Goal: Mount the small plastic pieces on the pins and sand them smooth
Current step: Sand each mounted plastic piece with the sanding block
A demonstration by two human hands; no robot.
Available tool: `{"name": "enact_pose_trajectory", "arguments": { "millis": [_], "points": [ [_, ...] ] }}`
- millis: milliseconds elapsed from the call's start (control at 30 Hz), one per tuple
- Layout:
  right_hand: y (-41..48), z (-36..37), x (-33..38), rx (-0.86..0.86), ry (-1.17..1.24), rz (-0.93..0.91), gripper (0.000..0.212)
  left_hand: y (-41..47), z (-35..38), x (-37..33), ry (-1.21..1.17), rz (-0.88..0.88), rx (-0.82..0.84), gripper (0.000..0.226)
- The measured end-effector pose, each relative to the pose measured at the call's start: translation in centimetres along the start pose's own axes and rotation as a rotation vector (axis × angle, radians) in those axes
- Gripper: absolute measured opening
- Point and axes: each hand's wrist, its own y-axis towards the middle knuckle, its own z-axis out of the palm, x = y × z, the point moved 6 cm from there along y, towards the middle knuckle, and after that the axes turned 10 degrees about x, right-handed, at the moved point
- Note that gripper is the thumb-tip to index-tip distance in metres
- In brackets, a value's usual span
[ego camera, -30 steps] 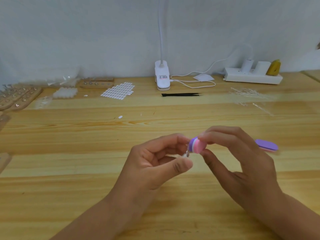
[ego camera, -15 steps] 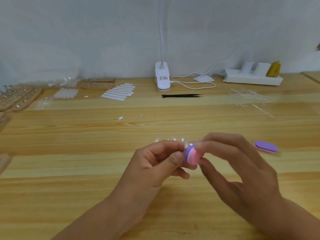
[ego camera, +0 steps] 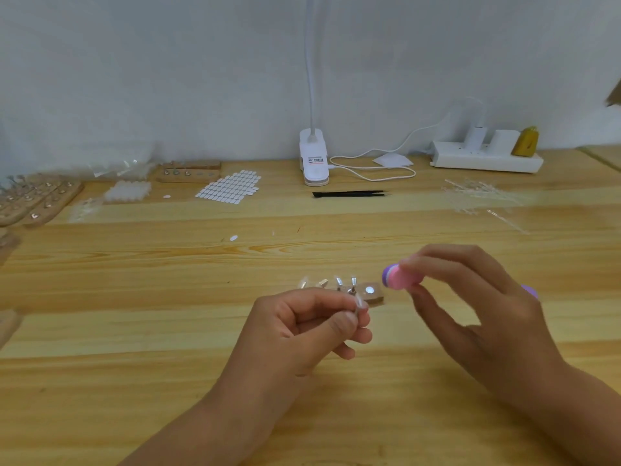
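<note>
Now, left hand (ego camera: 302, 327) pinching slim pin (ego camera: 360, 306) (clear glossy tip), right hand (ego camera: 470, 307) gripping rounded pink-purple sanding block (ego camera: 398, 279).

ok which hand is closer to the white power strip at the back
Right. The right hand, gripping the pink sanding block, is in front of the power strip, a little to its left; the left hand, pinching a small pin, is much farther left.

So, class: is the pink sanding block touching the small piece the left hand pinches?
Apart. The head view shows the pink sanding block in the right hand up and right of the small piece in the left hand, a gap between.
</note>
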Motion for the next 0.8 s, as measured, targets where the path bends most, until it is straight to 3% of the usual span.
{"name": "enact_pose_trajectory", "arguments": {
  "millis": [133, 200, 367, 467, 667, 733, 800],
  "points": [
    [-0.4, 1.5, -2.9, 0.285, -0.091, 0.268, 0.022, 0.1, -0.2, 0.1, 0.02, -0.023, 0.003, 0.01],
    [-0.6, 2.0, -3.1, 0.366, -0.008, 0.328, 0.026, 0.1, -0.3, 0.1, 0.034, -0.017, -0.016, 0.01],
    [1.3, 1.7, 0.3, 0.346, 0.378, 0.219, 0.027, 0.6, 0.1, -0.4, 0.081, 0.021, -0.007, 0.006],
    [2.6, 1.7, 0.7, 0.365, 0.417, 0.206, 0.012, 1.4, 0.1, -1.4, 0.066, 0.06, 0.031, 0.007],
    [5.1, 1.0, -0.4, 0.377, 0.426, 0.165, 0.018, 3.3, 0.3, -3.1, 0.09, 0.112, 0.088, 0.011],
    [5.2, 1.4, -1.5, 0.408, 0.427, 0.181, 0.017, 3.6, -0.4, -3.5, 0.407, 0.175, 0.039, 0.021],
    [5.1, 2.0, -3.1, 0.468, 0.427, 0.225, 0.019, 3.6, -1.5, -4.0, 0.956, 0.225, -0.026, 0.041]
  ]
}}
